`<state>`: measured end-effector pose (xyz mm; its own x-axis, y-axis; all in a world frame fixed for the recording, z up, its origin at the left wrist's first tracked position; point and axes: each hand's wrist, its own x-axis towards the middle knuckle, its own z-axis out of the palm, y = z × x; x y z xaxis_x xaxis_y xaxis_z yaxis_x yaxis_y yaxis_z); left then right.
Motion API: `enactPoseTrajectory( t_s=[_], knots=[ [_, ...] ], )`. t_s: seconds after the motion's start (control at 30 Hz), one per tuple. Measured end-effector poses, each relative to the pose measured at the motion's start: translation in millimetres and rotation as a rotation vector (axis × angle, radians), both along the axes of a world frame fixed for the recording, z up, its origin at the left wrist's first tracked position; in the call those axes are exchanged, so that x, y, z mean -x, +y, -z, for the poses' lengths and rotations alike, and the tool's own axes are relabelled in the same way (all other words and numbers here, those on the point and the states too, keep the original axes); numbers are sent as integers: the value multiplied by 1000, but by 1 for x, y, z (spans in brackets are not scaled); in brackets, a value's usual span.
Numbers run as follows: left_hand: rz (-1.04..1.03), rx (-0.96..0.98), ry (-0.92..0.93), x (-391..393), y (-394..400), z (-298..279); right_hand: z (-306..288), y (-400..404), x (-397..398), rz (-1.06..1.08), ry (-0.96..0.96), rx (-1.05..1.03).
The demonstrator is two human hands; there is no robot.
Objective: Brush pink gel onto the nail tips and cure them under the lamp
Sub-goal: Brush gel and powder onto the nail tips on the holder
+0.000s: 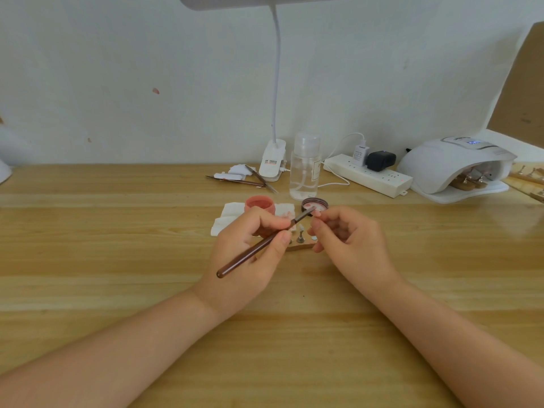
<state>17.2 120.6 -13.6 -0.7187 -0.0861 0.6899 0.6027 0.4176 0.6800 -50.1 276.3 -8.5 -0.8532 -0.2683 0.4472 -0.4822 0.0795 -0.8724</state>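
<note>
My left hand (250,254) grips a brown gel brush (259,245) like a pen, and its bristle end reaches a nail tip (317,212) pinched in my right hand (347,240). Between my hands sits a small wooden holder (300,245) with another pale nail tip on a metal stand (300,232). An open pink gel pot (260,204) rests on white tissue (226,219), its lid (314,204) lying to the right. The white curing lamp (453,166) stands at the back right, with a holder of nail tips (471,179) inside it.
A clear bottle (304,169), a clip desk lamp (272,160) and a power strip (371,175) stand at the back. Spare brushes and wipes (241,178) lie left of the bottle. More wooden holders (530,175) sit at the far right edge.
</note>
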Motion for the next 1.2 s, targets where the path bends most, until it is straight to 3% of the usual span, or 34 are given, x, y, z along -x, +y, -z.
enactPoseTrajectory(
  t_s=[0.2, 0.37, 0.7, 0.93, 1.2],
  knots=[
    [-13, 5, 36, -2, -3, -1, 0, 0, 0, 15, -45, 14],
    [15, -85, -51, 0, -1, 0, 0, -1, -1, 9, -17, 23],
    [-27, 12, 29, -5, -3, -2, 1, 1, 2, 38, -9, -9],
    [19, -66, -62, -1, 0, 0, 3, 1, 3, 53, 17, -26],
    [-1, -50, 17, -5, -4, -2, 2, 2, 2, 80, 32, -43]
  ],
)
